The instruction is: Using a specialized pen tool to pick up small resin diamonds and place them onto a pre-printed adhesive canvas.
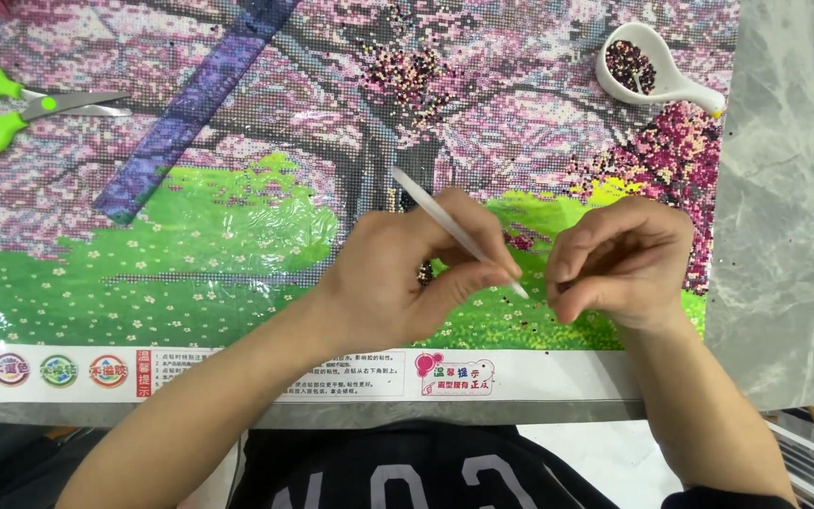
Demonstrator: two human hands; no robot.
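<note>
My left hand point(405, 278) grips a slim white pen-shaped tool point(445, 222), its tip pointing down and to the right toward my other hand. My right hand point(620, 264) is curled with thumb and fingers pinched together just beside the tool's tip; whether something tiny is between the fingers I cannot tell. Both hands hover over the lower green part of a bead-picture canvas point(237, 236) showing pink blossom trees on grass. A clear plastic film point(237, 226) covers the left part of the grass area.
Green-handled scissors point(7, 106) lie at the canvas's upper left. A white spoon-shaped tray point(659, 68) with dark beads sits at the upper right. Loose beads point(407, 71) are scattered at top centre. A grey marble tabletop point(793, 207) extends to the right; the table edge runs along the bottom.
</note>
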